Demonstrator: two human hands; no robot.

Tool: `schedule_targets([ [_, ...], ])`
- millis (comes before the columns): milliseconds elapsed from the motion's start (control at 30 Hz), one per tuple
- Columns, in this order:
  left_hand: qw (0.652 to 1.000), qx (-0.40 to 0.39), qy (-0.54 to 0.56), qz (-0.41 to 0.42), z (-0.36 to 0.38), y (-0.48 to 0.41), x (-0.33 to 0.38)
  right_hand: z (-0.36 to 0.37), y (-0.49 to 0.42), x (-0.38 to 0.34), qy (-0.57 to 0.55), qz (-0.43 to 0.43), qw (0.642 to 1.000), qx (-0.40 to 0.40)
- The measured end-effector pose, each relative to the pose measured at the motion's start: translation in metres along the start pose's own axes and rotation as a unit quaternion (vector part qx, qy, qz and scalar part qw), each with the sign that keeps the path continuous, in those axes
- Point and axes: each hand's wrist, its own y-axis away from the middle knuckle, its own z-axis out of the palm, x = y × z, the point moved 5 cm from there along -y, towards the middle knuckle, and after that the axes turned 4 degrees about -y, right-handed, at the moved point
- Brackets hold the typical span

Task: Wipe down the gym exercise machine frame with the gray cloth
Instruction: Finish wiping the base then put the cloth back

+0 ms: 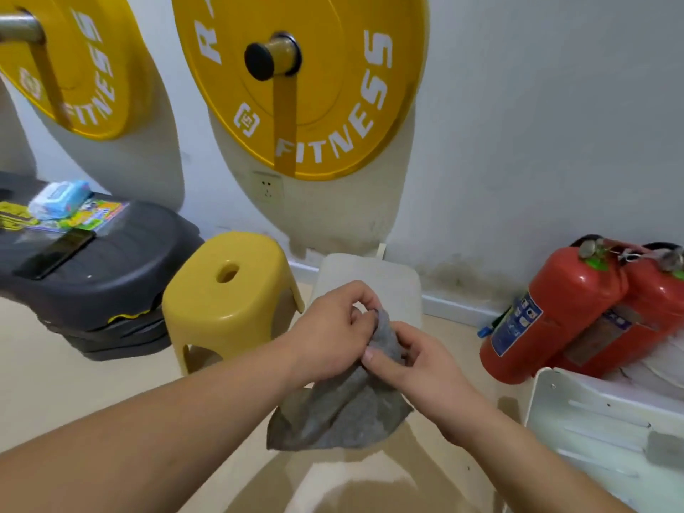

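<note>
Both hands meet at frame centre over the floor. Left hand (333, 327) has curled fingers pinching the top edge of the gray cloth (340, 416); right hand (418, 368) has thumb and fingers closed on the same bunched upper part. The 2 hands are touching or nearly so. The rest of the cloth hangs loose below them, not touching anything else (whether its bottom corner reaches the floor can't be told). Cream machine frame (374, 275) sits just behind the hands, rising to a yellow weight plate (333, 83) on a peg; the cloth is near it, not on it. A 2nd yellow plate (74, 68) is at far left. Yellow stool (229, 290) stands left of the frame, beside a black step platform (111, 283) carrying a phone (55, 253) and a wipes pack (59, 199). 2 red fire extinguishers (555, 320) lean at right, above a white panel (592, 420).
</note>
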Motion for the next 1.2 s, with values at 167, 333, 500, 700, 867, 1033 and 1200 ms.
schedule_targets([
  [167,0.999,-0.004,0.048,-0.010,-0.034,-0.053,-0.004,-0.021,-0.059,-0.013,-0.040,0.028,0.991,0.123],
  [333,0.963,-0.252,0.034,-0.085,-0.049,-0.078,-0.023,-0.031,-0.096,-0.017,-0.047,0.051,0.984,0.167],
  [500,0.958,-0.267,-0.081,-0.063,-0.064,-0.096,-0.043,-0.047,-0.104,-0.019,-0.056,0.087,0.992,0.073],
  [700,0.958,-0.280,0.016,-0.059,-0.082,-0.125,-0.046,-0.082,-0.124,0.005,-0.093,0.114,0.973,0.176],
  [867,0.987,-0.136,-0.044,-0.071,-0.088,-0.171,-0.078,-0.091,-0.179,0.018,0.007,0.166,0.965,0.205],
  [1033,0.978,0.025,-0.203,-0.045,-0.086,-0.205,-0.127,-0.103,-0.232,0.012,0.203,0.072,0.937,0.273],
  [1200,0.981,0.136,-0.140,-0.016,-0.094,-0.227,-0.130,-0.113,-0.249,-0.008,0.267,-0.026,0.907,0.324],
])
